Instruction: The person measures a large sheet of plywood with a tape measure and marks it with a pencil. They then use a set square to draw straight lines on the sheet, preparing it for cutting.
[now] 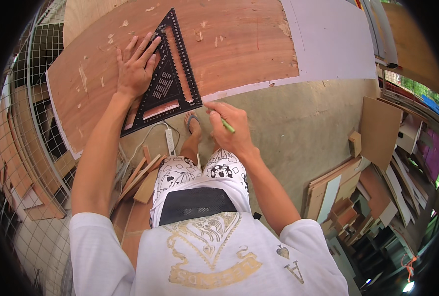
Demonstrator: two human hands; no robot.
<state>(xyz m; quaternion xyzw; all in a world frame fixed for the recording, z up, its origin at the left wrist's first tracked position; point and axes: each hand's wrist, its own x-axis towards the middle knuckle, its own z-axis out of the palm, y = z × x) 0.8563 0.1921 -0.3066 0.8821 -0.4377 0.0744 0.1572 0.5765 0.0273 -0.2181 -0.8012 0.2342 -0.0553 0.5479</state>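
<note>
A black triangular speed square [166,81] lies on a reddish plywood sheet [244,44], its long lipped edge along the sheet's near border. My left hand [135,69] rests flat with fingers spread, the fingertips on the square's left side and the palm on the wood. Just off the square's near right corner, my right hand [229,123] grips a green pencil [228,126]. The pencil's back end sticks out below the fingers; its tip is hidden by the hand, close to the sheet's edge.
A white panel [333,39] adjoins the plywood at the right. Wire mesh [37,148] stands on the left. Below the sheet are a white power strip [169,142] and wood offcuts [143,177]. Boards [380,128] and scrap panels lean at the right beside the concrete floor [288,133].
</note>
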